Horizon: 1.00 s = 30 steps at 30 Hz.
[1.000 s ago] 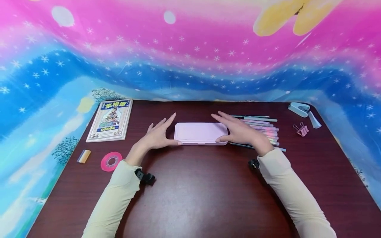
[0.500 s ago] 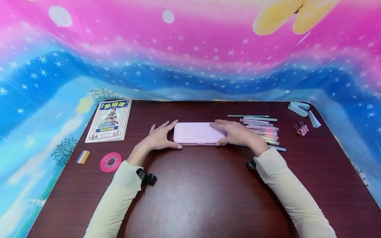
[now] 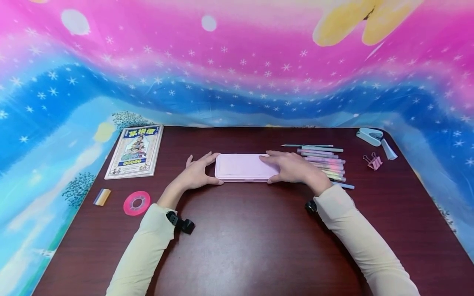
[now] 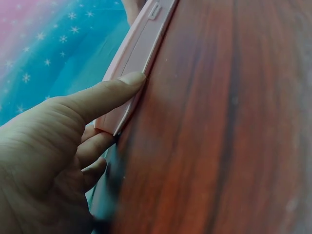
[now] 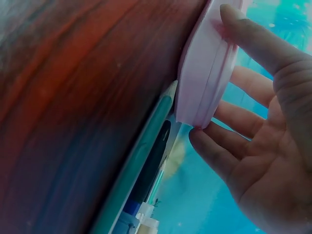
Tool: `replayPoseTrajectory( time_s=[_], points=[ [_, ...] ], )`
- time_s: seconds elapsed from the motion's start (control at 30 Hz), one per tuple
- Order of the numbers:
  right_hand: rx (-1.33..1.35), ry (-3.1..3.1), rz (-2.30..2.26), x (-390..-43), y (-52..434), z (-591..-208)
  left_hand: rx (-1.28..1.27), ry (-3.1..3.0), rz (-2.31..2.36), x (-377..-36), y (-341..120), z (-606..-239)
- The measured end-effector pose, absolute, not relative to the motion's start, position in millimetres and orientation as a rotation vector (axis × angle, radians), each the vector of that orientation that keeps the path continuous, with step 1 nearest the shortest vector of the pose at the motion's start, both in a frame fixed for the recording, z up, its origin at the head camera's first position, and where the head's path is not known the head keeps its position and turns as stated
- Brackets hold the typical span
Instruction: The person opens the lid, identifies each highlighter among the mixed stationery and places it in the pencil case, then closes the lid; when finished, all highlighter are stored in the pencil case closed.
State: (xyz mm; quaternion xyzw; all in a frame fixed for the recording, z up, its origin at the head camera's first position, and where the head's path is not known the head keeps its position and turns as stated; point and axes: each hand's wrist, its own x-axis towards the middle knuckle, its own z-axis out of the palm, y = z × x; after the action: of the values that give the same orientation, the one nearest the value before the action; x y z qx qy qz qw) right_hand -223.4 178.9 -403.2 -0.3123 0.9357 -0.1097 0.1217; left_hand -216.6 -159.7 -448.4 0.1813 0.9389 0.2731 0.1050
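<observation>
A closed pale pink pencil case (image 3: 242, 166) lies flat at the middle of the table, its latch side facing me. My left hand (image 3: 196, 170) grips its left end. In the left wrist view the thumb (image 4: 129, 80) presses the front side near the corner, and the fingers are round the end. At the right end my right hand (image 3: 292, 166) holds the case, thumb on the front side and fingers over the top. The right wrist view shows a green pencil (image 5: 141, 151) with its sharpened tip close to the case's end.
Several pens and highlighters (image 3: 326, 160) lie right of the case, partly behind my right hand. Farther right are a stapler (image 3: 370, 136) and a pink binder clip (image 3: 373, 161). To the left are a book (image 3: 135, 152), a striped eraser (image 3: 102, 197) and a pink tape roll (image 3: 129, 205).
My right hand has moved left onto the case's right end. The left fingers have come down to its left end. The case has stayed in place.
</observation>
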Motion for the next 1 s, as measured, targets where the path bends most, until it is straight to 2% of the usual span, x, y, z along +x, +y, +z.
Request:
replayPoseTrajectory(
  time_s=[1.0],
  points=[
    [-0.905,2.735,-0.366,-238.5,182.0,-398.2,0.508,2.758,0.746,-217.2,-158.1,-444.0]
  ],
)
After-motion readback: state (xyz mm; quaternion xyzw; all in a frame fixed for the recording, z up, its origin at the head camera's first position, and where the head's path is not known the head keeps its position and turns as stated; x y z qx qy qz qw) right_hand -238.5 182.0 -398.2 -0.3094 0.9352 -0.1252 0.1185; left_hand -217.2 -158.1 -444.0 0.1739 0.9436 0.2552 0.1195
